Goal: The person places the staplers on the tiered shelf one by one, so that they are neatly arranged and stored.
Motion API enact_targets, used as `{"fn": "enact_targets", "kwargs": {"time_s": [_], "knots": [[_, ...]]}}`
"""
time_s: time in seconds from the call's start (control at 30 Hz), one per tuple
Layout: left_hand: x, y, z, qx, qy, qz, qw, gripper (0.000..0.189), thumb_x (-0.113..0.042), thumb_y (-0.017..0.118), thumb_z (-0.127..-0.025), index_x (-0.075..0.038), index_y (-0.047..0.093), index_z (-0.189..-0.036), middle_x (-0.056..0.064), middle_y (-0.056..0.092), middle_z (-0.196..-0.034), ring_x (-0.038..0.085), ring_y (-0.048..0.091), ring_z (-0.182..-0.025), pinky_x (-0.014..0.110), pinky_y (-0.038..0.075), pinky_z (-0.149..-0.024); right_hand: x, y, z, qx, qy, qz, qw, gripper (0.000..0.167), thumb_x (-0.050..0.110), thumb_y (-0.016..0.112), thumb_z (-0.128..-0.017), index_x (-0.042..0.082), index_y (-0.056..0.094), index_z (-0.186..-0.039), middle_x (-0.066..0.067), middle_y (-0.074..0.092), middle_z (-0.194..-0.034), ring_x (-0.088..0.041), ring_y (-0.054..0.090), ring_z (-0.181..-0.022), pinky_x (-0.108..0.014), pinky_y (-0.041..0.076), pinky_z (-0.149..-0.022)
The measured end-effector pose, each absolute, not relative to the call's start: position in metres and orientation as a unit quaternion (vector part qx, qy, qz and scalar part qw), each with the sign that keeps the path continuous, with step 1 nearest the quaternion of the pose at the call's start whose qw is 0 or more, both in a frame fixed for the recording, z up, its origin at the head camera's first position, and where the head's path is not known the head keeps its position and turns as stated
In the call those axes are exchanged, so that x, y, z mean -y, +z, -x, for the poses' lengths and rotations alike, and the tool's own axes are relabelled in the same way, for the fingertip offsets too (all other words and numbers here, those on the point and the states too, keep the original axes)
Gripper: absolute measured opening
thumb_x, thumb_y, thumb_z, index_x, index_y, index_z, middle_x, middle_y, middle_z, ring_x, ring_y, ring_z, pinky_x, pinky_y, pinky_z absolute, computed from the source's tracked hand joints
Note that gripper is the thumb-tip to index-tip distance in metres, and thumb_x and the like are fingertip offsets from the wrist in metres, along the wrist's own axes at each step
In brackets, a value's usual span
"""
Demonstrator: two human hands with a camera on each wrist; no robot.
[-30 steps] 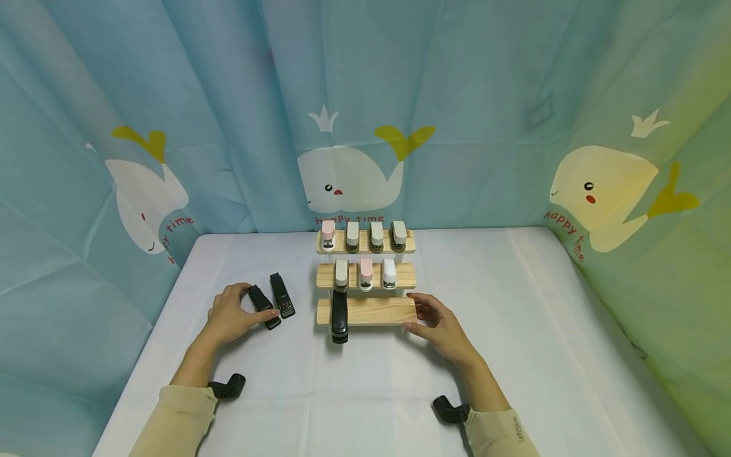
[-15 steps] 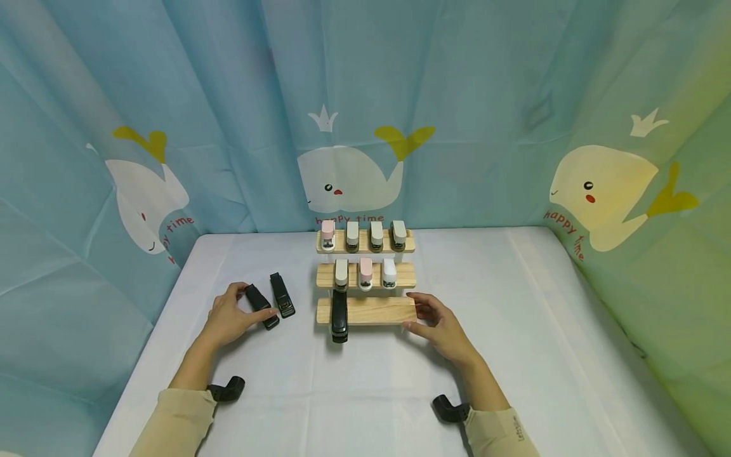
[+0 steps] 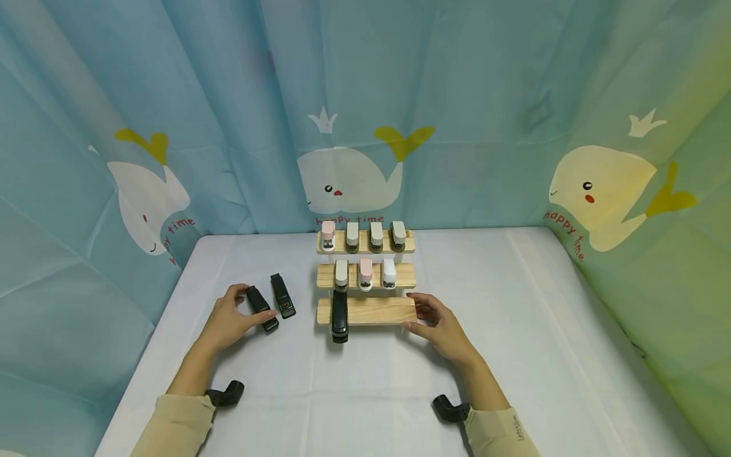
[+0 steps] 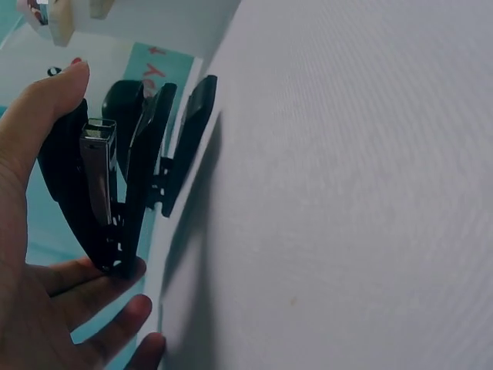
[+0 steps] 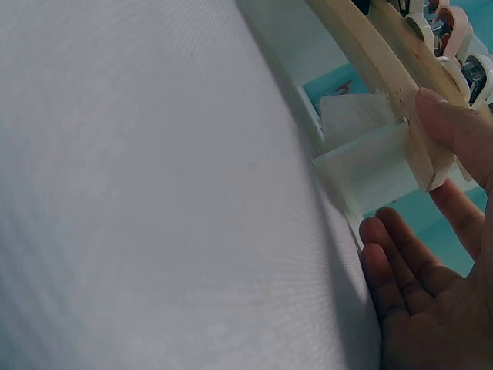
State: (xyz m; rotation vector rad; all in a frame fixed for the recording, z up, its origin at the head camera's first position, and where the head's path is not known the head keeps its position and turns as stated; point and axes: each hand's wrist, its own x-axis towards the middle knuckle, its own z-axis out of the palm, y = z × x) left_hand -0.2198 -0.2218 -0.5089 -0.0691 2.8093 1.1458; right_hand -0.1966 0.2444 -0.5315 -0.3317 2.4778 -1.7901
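Note:
My left hand (image 3: 228, 319) pinches a black stapler (image 3: 258, 301) lengthwise, thumb at the near end and fingers at the far end. Seen from the left wrist, this stapler (image 4: 68, 166) has its metal magazine facing the camera and sits close over the white cloth. Just right of it lies a second black stapler (image 3: 283, 296). On the right, my other hand (image 3: 442, 327) grips the end of the lowest board of a wooden display rack (image 3: 379, 311). The right wrist view has that thumb on the board's edge (image 5: 385, 85), the index finger behind it and the other fingers loosely bent below.
Across the left of the lowest board lies a black stapler (image 3: 339, 317), its front overhanging. Several small pink, white and grey staplers (image 3: 365, 273) stand on the two upper boards. A whale-print curtain (image 3: 365, 114) closes off the back and sides of the white table (image 3: 365, 406).
My left hand has shifted slightly toward the near left, and the stapler between its fingers has moved a little with it, away from its neighbour. The right hand keeps its hold on the rack.

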Motion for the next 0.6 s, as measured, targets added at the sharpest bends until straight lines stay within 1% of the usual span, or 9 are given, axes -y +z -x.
{"fn": "enact_targets", "kwargs": {"time_s": [0.27, 0.5, 0.6], "knots": [[0.216, -0.500, 0.213, -0.920, 0.389, 0.014, 0.051, 0.106, -0.062, 0.083, -0.079, -0.008, 0.033, -0.156, 0.024, 0.042, -0.155, 0.042, 0.045, -0.139, 0.063, 0.043, -0.108, -0.244, -0.530, 0.196, -0.805, -0.582, 0.107, 0.035, 0.064, 0.017, 0.084, -0.088, 0.011, 0.056, -0.145, -0.015, 0.063, -0.136, -0.033, 0.058, -0.126, -0.033, 0.049, -0.105], [0.208, -0.492, 0.207, -0.925, 0.380, -0.009, 0.027, 0.104, -0.062, 0.085, -0.077, -0.011, 0.037, -0.154, 0.025, 0.050, -0.148, 0.043, 0.048, -0.137, 0.062, 0.046, -0.103, -0.244, -0.531, 0.196, -0.806, -0.581, 0.105, 0.037, 0.064, 0.018, 0.084, -0.088, 0.010, 0.055, -0.146, -0.015, 0.063, -0.136, -0.033, 0.058, -0.126, -0.038, 0.048, -0.107], [0.204, -0.486, 0.204, -0.924, 0.381, -0.022, 0.018, 0.103, -0.061, 0.086, -0.077, -0.011, 0.039, -0.153, 0.024, 0.050, -0.147, 0.042, 0.048, -0.136, 0.062, 0.046, -0.103, -0.244, -0.530, 0.196, -0.805, -0.582, 0.106, 0.035, 0.065, 0.017, 0.084, -0.088, 0.010, 0.055, -0.146, -0.016, 0.063, -0.136, -0.033, 0.058, -0.126, -0.035, 0.048, -0.106]]}}
